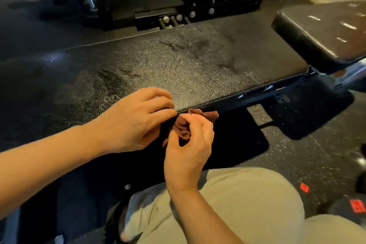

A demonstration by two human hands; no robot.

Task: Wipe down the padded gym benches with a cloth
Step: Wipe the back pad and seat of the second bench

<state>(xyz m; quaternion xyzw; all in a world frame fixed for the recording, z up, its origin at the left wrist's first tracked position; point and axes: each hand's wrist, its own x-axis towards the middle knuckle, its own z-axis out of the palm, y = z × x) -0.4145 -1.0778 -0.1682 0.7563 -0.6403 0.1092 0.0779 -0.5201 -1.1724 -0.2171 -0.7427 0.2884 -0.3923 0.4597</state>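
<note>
A long black padded bench (pixel 178 61) runs across the view, its surface streaked with damp marks. Just off its near edge a small maroon cloth (pixel 183 128) is bunched between both hands. My left hand (pixel 134 119) holds the cloth's left side, fingers curled at the bench edge. My right hand (pixel 190 144) pinches the crumpled cloth from below with thumb and fingers. Most of the cloth is hidden behind the hands.
A second black pad (pixel 324 31) angles up at the right end. A black metal machine frame with bolts (pixel 178 16) stands behind the bench. Speckled rubber floor (pixel 309 154) lies to the right, with red tags (pixel 357 205). My knee in khaki trousers (pixel 247 204) is below.
</note>
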